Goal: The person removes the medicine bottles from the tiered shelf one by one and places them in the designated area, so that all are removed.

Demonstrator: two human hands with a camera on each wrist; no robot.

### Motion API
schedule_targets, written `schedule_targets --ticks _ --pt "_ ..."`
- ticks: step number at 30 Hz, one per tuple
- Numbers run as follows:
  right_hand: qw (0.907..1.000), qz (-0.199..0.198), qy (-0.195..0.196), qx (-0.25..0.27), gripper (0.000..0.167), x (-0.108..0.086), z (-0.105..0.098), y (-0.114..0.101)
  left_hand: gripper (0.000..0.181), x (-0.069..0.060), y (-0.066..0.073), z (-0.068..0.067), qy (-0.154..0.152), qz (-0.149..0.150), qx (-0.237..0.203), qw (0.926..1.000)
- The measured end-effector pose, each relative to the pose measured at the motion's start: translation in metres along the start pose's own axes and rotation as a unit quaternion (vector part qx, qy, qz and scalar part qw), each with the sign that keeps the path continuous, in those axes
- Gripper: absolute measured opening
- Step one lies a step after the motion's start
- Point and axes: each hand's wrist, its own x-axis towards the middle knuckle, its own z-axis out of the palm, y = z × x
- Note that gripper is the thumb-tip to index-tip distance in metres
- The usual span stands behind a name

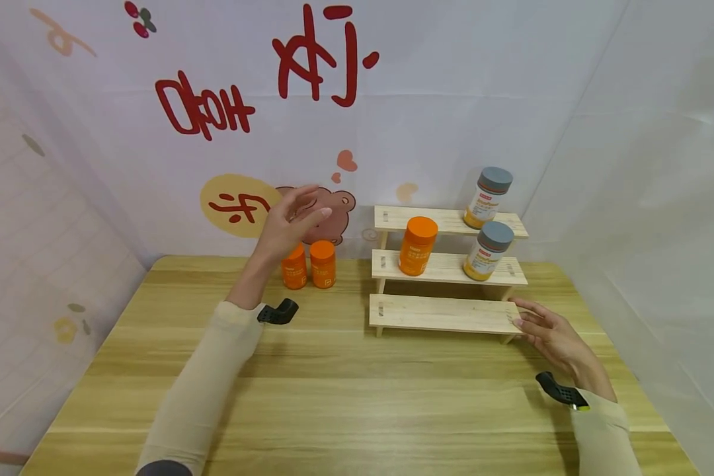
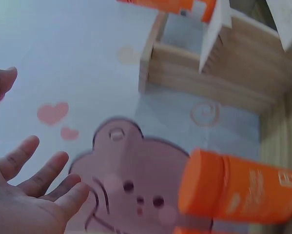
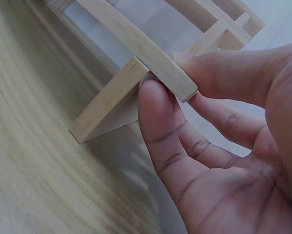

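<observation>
A three-tier wooden rack (image 1: 443,313) stands at the back right of the table. My right hand (image 1: 556,337) pinches the right end of its lowest board (image 3: 150,56), thumb above and fingers below, in the right wrist view. My left hand (image 1: 288,228) is raised over two orange bottles (image 1: 323,266), fingers apart, holding nothing. In the left wrist view the palm (image 2: 29,204) faces up beside an orange bottle (image 2: 243,190). An orange bottle (image 1: 417,248) and a grey-lidded bottle (image 1: 489,251) stand on the middle tier; another grey-lidded bottle (image 1: 486,198) is on the top tier.
The wooden table (image 1: 357,410) reaches a white printed cloth wall (image 1: 428,99) at the back. More white cloth hangs at the left and right sides. A cartoon bear and red characters are printed on the back cloth.
</observation>
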Motion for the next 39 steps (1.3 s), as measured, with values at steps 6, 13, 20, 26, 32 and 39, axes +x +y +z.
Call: schedule_targets --ticks 6,13,20,26,32,39 --pt "0.9999 0.003 0.003 -0.011 0.059 -0.002 0.001 -0.004 0.064 0.012 0.017 0.025 -0.031 0.030 -0.043 0.9981" --pt "1.0000 0.002 -0.004 0.002 0.059 -0.001 0.000 -0.003 0.063 0.019 0.030 0.047 -0.051 0.038 -0.046 0.9969" --pt "0.9997 -0.011 -0.018 0.013 0.057 -0.001 0.000 -0.003 0.063 0.029 0.040 0.067 -0.068 0.027 -0.053 0.9959" --pt "0.9996 -0.012 -0.019 0.020 0.057 -0.001 0.000 -0.001 0.065 0.035 0.048 0.080 -0.085 0.023 -0.046 0.9951" --pt "0.9989 -0.019 -0.028 0.032 0.057 -0.001 -0.002 0.000 0.067 0.044 0.056 0.090 -0.099 0.015 -0.038 0.9942" --pt "0.9983 -0.023 -0.035 0.041 0.058 -0.001 -0.004 0.002 0.068 0.059 0.065 0.104 -0.107 0.009 -0.070 0.9918"
